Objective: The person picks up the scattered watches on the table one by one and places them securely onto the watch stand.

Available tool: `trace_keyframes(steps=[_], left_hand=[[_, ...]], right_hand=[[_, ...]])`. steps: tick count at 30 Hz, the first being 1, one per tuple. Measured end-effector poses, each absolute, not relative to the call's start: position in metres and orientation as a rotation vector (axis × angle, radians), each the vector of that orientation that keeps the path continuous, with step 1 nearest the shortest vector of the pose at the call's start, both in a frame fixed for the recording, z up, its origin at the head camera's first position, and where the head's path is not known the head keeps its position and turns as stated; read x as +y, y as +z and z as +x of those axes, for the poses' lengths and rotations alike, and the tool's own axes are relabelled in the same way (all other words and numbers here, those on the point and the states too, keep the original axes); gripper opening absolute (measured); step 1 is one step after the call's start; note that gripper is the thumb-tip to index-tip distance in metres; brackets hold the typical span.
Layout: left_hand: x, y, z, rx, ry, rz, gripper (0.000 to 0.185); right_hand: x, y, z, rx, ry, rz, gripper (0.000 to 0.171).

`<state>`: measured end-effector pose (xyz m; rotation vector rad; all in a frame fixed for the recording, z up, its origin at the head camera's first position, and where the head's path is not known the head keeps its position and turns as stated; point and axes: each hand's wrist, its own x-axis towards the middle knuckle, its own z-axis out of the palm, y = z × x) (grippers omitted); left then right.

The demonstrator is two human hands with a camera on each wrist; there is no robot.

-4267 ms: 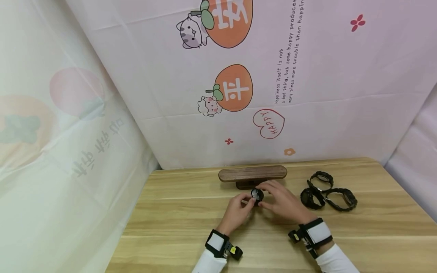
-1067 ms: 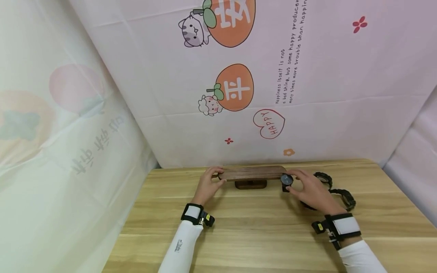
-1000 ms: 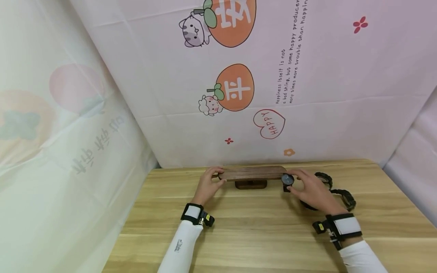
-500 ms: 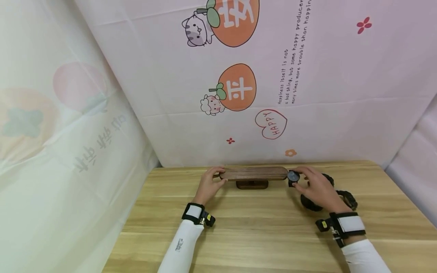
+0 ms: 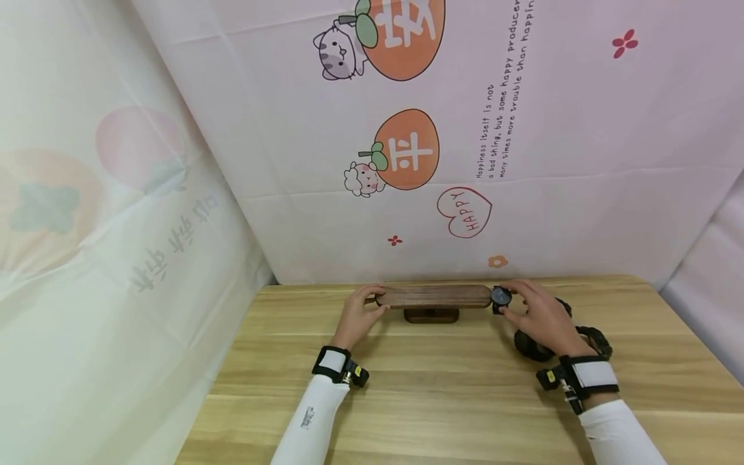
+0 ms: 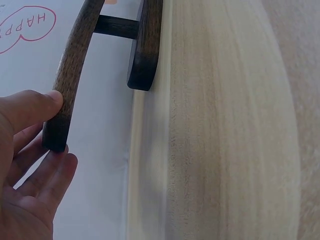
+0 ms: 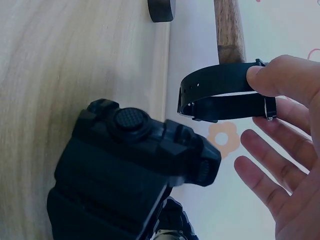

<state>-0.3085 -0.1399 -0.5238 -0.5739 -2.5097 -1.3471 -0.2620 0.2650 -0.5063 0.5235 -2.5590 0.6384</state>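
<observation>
- Holding a watch (image 5: 501, 297) at the R end of the stand (image 5: 433, 296): R hand (image 5: 537, 314) pinches it w/ thumb and forefinger on the strap, other fingers spread loose.
- Wrist view shows the strap (image 7: 225, 92) buckled into a loop, right at the bar tip (image 7: 229, 30); can't tell if the loop is on the bar yet or just touching its end.
- L hand (image 5: 356, 312) pinches the far L end of the bar, thumb (image 6: 30, 107) on top, fingers (image 6: 57, 175) beneath, steadying it.
- Stand = dark wood bar on a short post and small foot (image 6: 146, 50), sitting on the desk (image 5: 442, 394) between both hands.
- Handling, my read: watch is light, strap thin and floppy, so the loop will sag or twist unless held open. Best hold is at the case sides or the strap just beside the case, not on the glass (smudges, scratches).
- Bar looks smooth and rigid; the strap should slide along it easily. One small foot means the stand is likely tippy under a sideways push, hence the L-hand brace.
- Other watches: chunky black ones (image 5: 531, 345) lie on the desk just under and behind the R hand, one filling the R wrist view (image 7: 135, 165). They look stiffer and heavier than the slim one.
</observation>
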Motion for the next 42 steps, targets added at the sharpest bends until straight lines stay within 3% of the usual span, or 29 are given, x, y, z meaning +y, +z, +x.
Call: trace_keyframes(steps=[42], left_hand=[[-0.138,-0.524,-0.306,-2.526,-1.413,-0.507,0.036]], right_hand=[[0.254,-0.509,-0.280,-2.671,0.742,0.556,0.054]])
